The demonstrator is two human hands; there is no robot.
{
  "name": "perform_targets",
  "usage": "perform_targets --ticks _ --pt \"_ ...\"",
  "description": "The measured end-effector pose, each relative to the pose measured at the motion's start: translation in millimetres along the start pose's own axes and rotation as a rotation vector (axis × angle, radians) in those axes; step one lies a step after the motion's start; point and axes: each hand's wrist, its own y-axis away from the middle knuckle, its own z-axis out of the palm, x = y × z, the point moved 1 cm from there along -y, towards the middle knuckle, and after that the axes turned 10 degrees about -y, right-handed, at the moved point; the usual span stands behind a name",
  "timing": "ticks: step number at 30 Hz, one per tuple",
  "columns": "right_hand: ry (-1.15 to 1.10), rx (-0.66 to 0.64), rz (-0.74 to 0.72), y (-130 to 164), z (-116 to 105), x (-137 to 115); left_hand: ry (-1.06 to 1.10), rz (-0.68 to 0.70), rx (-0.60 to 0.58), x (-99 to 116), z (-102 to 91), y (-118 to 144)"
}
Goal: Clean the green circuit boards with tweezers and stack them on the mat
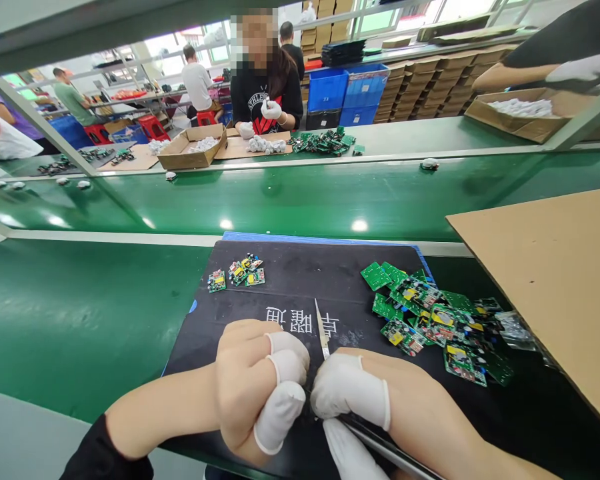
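Right hand (pixel 353 387) grips a pointed tool (pixel 322 327) above the black mat (pixel 300 267). Left hand (pixel 255 387) curled; contents hidden, cannot tell. Circuit boards (pixel 420 295) heap at mat's right.

Circuit boards (pixel 443 317) on the mat (pixel 310 270)

The person's hands nearly meet above the near part of the black mat (pixel 300 267). Left hand (pixel 243 390): digits curled, white finger covers (pixel 280 415) visible; left forearm (pixel 167 403) from the mat's left. Right hand (pixel 357 390): closed, likewise covered; right forearm (pixel 440 413) from its near right.
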Motion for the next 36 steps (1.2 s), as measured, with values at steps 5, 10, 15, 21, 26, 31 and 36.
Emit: perform_targets --ticks 5,10,15,21,26,31,36 --pt "0.048 -0.010 -0.042 -1 -3 -3 0.000 0.005 -0.009 0 -1.8 0" --pt "0.064 0.081 -0.006 4 7 -12 0.026 0.008 0.000 0 -7.2 0" --pt "0.078 0.217 0.051 7 14 -20 0.002 0.026 0.043 1 -9.4 -1" --pt "0.025 0.030 -0.058 -3 5 -5 -0.003 0.019 0.081 4 -5.2 -1" --pt "0.015 -0.009 -0.056 -2 3 1 -0.062 0.016 0.077 4 -3.7 -1" --pt "-0.009 0.000 -0.039 0 4 0 -0.108 0.048 0.079 4 -5.7 0" --pt "0.003 0.001 0.019 0 2 0 -0.117 0.045 0.037 3 -6.7 2"
